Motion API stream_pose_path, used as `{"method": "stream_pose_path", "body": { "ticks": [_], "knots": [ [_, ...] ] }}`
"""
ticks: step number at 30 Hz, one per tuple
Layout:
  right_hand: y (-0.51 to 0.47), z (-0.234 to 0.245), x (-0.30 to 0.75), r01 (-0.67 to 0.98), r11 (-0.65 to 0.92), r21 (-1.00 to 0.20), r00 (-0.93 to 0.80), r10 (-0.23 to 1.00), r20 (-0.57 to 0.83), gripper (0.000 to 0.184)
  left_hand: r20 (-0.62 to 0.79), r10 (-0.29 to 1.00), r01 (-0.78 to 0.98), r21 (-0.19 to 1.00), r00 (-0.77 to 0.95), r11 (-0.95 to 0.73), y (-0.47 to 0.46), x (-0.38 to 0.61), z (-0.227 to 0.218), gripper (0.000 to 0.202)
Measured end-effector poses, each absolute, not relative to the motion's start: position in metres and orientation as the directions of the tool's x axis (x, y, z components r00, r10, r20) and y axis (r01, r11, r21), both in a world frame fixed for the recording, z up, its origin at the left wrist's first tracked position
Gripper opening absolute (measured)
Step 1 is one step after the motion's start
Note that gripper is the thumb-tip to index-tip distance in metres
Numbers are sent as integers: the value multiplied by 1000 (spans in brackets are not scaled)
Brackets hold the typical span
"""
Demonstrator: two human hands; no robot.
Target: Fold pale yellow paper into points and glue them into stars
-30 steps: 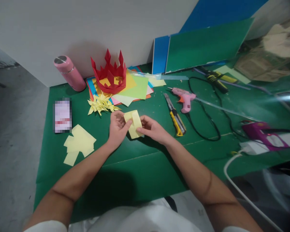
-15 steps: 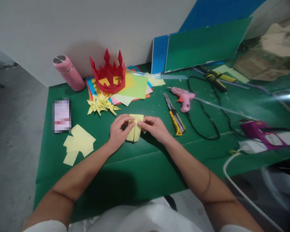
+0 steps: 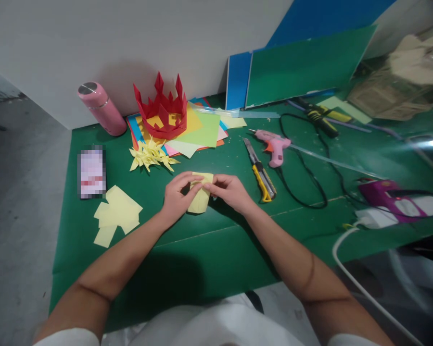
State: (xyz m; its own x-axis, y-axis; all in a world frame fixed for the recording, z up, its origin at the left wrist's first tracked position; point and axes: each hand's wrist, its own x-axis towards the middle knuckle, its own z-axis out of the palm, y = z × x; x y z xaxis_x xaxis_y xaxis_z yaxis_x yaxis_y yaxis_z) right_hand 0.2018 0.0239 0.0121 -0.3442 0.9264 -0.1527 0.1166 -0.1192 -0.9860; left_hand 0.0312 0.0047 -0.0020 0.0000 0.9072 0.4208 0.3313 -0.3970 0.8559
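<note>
Between my hands is a small piece of yellow paper, held up just over the green table. My left hand pinches its upper left part, thumb on the near face. On the upper right, my right hand pinches the same paper, its thumb close to the left thumb. The fingers behind the paper are partly hidden. Several loose yellow paper pieces lie to the left of my left hand. Beyond it sits a cluster of pointed, folded yellow paper shapes.
A red paper crown stands on coloured sheets. Left are a pink bottle and a blurred-out phone. Right lie a utility knife, a pink glue gun with its cord, yellow-black pliers and a purple power strip.
The slit that ran down the front of the yellow paper no longer shows; its near face now looks like one whole piece. Both hands stay in almost the same place.
</note>
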Motion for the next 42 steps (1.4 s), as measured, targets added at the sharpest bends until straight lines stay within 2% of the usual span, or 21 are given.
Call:
{"method": "stream_pose_path", "body": {
  "ticks": [7, 13, 22, 29, 33, 37, 42],
  "knots": [
    [26, 5, 205, 76, -84, -994, -290, 951, -103, 38, 394, 917, 287, 873, 61, -394, 5, 32, 0, 10],
    [26, 9, 204, 119, -41, -992, -280, 957, -73, 40, 373, 922, 289, 875, 107, -388, 6, 32, 3, 11],
    [25, 11, 204, 162, -42, -986, -266, 960, -85, 44, 369, 925, 264, 886, 92, -380, 6, 33, 3, 9],
    [25, 13, 202, 170, -45, -984, -266, 960, -90, 46, 345, 929, 269, 889, 137, -370, 7, 33, 2, 15],
    [25, 10, 201, 168, -55, -984, -305, 947, -105, 46, 335, 937, 256, 902, 97, -349, 8, 31, -1, 16],
    [24, 6, 200, 258, -20, -966, -336, 935, -109, 43, 322, 946, 260, 912, 30, -318, 8, 30, 0, 17],
    [23, 8, 199, 254, -23, -967, -321, 941, -107, 43, 318, 946, 245, 914, 59, -323, 9, 30, 0, 24]
  ]
}}
